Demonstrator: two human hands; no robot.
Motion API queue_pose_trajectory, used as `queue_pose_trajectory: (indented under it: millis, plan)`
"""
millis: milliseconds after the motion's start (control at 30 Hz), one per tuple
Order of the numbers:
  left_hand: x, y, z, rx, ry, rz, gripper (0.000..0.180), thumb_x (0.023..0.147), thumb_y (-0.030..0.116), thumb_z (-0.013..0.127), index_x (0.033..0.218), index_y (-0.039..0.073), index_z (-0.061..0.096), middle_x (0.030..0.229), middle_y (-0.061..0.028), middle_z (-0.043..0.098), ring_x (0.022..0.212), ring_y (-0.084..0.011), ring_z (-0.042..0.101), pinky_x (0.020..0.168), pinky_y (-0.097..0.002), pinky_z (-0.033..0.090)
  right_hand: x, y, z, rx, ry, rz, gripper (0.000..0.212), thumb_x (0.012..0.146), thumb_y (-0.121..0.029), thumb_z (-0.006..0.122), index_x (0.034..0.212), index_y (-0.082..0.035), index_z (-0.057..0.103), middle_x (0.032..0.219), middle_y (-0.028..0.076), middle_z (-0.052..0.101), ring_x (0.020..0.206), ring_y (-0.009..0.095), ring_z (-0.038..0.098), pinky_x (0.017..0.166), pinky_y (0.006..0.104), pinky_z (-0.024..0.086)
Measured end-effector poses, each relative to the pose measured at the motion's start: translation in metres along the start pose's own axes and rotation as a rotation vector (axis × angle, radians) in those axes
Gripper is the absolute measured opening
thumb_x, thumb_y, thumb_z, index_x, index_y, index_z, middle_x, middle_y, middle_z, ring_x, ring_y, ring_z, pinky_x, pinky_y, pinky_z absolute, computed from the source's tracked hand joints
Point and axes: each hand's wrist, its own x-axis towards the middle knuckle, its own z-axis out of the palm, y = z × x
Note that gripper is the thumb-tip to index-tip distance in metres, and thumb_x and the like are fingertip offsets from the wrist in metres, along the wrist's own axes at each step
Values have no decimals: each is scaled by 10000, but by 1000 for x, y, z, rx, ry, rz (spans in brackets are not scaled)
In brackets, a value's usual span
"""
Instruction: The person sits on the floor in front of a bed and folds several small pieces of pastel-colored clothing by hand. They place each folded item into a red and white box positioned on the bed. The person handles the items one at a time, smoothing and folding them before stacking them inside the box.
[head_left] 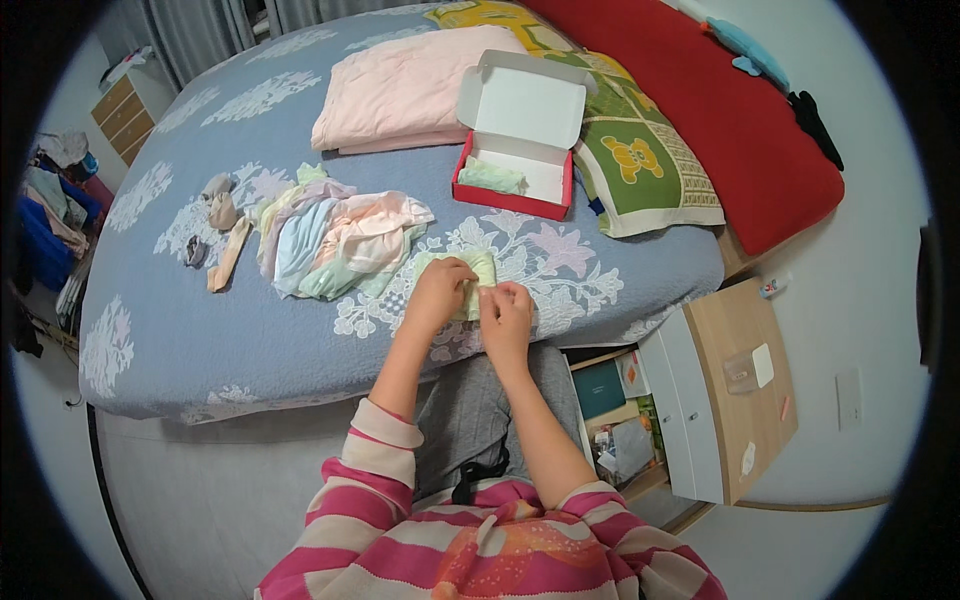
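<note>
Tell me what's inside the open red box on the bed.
Inside the red box, a pale green cloth lies toward the left end, with white interior visible to its right. Whatever might be underneath the cloth is covered, so I can't tell.

Red headboard (695, 110), blue plush toy (750, 52), grey curtains (200, 35), pink blanket (395, 95), wood-topped nightstand (740, 415)

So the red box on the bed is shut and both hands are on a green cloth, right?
No: the head view shows the red box on the bed open, lid up. The left hand and right hand are on a green cloth.
</note>
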Motion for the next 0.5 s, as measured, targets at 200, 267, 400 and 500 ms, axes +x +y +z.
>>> queue_pose_trajectory:
  millis: [200,267,400,500]
  plan:
    - [-13,-11,4,-34,71,29,303,743,-60,517,957,41,706,1000,-135,654,949,-329,585,888,-393,456,19,-11,-10,103,-248,391,491,840,-362,643,1134,23,571,920,193,655,816,376,629,718,454,489]
    - [-14,-11,4,-75,93,54,302,733,-50,543,971,45,702,1012,-127,657,944,-324,592,865,-377,473,23,-3,-2,-16,-287,328,522,809,-384,657,1139,12,572,898,201,665,814,379,638,722,464,495]
    - [-24,-18,-8,-267,283,-115,272,781,-24,548,1017,25,674,1035,-132,662,936,-281,626,830,-341,493,21,-3,7,-173,-255,279,524,760,-398,680,1093,-4,585,905,214,664,838,396,634,727,477,500]
    - [-35,-32,-27,-324,458,-421,223,840,23,554,1041,5,648,1016,-147,670,881,-239,651,790,-321,505,22,-17,4,-210,-270,337,487,749,-365,702,1057,-2,596,920,191,675,862,369,645,738,449,505]
